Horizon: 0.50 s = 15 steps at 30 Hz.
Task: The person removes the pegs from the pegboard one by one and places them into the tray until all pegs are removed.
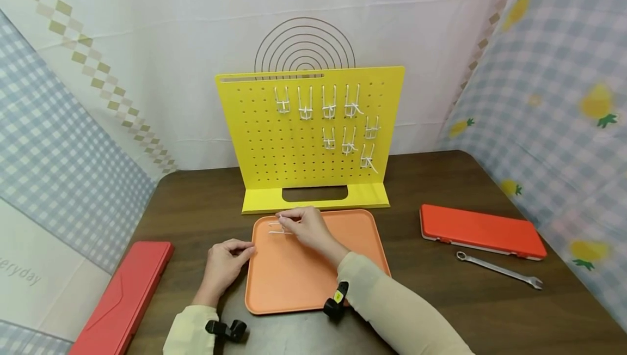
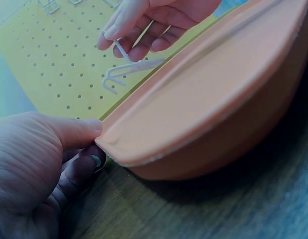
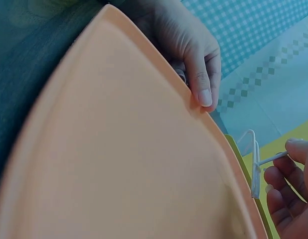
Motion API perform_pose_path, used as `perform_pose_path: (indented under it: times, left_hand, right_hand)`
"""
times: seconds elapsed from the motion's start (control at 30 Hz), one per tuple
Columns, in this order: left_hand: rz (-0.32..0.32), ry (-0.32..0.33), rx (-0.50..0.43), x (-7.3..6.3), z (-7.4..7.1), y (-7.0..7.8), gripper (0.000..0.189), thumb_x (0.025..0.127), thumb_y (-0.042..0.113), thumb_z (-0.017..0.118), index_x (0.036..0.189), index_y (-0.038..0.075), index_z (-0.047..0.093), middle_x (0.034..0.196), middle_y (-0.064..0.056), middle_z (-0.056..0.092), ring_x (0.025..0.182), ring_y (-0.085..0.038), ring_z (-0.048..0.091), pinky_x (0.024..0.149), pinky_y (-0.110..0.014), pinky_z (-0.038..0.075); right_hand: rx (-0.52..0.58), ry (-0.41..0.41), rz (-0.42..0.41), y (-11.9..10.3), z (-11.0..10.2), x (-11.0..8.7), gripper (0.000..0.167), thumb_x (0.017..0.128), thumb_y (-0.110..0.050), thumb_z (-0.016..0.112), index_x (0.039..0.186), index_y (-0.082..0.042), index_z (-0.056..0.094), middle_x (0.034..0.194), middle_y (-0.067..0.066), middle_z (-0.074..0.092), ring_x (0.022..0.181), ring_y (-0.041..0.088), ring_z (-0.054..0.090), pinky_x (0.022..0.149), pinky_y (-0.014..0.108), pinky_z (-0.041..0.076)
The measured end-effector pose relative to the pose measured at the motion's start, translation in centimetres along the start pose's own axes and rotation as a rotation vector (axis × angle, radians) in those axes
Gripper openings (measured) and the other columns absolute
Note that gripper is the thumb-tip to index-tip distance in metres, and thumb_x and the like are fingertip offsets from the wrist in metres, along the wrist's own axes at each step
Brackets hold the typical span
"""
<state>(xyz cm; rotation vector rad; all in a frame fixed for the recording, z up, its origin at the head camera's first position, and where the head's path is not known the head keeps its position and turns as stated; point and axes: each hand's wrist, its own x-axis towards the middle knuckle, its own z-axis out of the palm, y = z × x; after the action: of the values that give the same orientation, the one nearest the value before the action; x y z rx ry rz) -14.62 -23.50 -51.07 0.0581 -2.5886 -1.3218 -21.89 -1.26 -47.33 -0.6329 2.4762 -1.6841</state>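
My right hand (image 1: 309, 230) pinches a white pegboard hook (image 2: 125, 69) by its stem between thumb and fingers. The hook's prongs point left, over the far left part of the orange tray (image 1: 294, 284). In the right wrist view the hook (image 3: 255, 169) shows beside the tray's edge. With thumb above and fingers below, my left hand (image 1: 222, 265) grips the tray's left rim. Behind the tray stands a yellow pegboard (image 1: 274, 153), upright on its base. Several white hooks (image 1: 329, 105) hang on its upper middle and right side.
At the left of the brown table lies a red case (image 1: 129, 289). A second, orange-red case (image 1: 482, 230) is at the right, with a combination wrench (image 1: 499, 270) in front of it. Patterned cloth (image 1: 196, 44) hangs behind and at both sides.
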Motion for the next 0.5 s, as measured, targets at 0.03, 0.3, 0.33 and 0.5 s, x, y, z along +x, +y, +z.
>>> perform_pose_path:
  times: [0.03, 0.3, 0.33, 0.5]
  left_hand:
    - [0.002, 0.002, -0.003, 0.02, 0.01, 0.01, 0.007, 0.08, 0.016, 0.08, 0.087, 0.013, 0.079, 0.084, -0.001, 0.072, 0.072, -0.011, 0.066, 0.061, -0.022, 0.052]
    - [0.001, 0.008, -0.011, 0.03, 0.03, -0.03, 0.007, 0.08, 0.015, 0.08, 0.086, 0.012, 0.078, 0.084, -0.002, 0.072, 0.072, -0.012, 0.066, 0.061, -0.022, 0.052]
    - [0.001, 0.007, -0.011, 0.03, 0.03, -0.03, 0.007, 0.08, 0.015, 0.08, 0.086, 0.012, 0.078, 0.084, -0.002, 0.072, 0.072, -0.012, 0.066, 0.061, -0.022, 0.052]
    - [-0.011, -0.007, -0.012, -0.02, -0.02, 0.01, 0.007, 0.081, 0.016, 0.079, 0.087, 0.012, 0.078, 0.085, -0.002, 0.072, 0.073, -0.013, 0.066, 0.061, -0.023, 0.052]
  right_hand:
    - [-0.002, -0.001, 0.003, 0.04, 0.03, 0.05, 0.02, 0.092, -0.024, 0.066, 0.107, -0.016, 0.076, 0.1, -0.005, 0.072, 0.082, 0.008, 0.065, 0.062, 0.023, 0.052]
    - [0.006, -0.024, 0.032, -0.22, 0.52, 0.3, 0.018, 0.09, -0.024, 0.069, 0.104, -0.014, 0.077, 0.094, -0.005, 0.072, 0.075, 0.008, 0.064, 0.057, 0.024, 0.05]
    - [0.016, -0.028, 0.037, -0.29, 0.6, 0.32, 0.018, 0.089, -0.023, 0.07, 0.103, -0.014, 0.077, 0.092, -0.005, 0.072, 0.074, 0.008, 0.063, 0.056, 0.024, 0.05]
    - [0.065, -0.044, 0.066, -0.61, 0.96, 0.45, 0.015, 0.086, -0.02, 0.074, 0.097, -0.012, 0.078, 0.087, -0.004, 0.071, 0.072, 0.01, 0.063, 0.055, 0.023, 0.049]
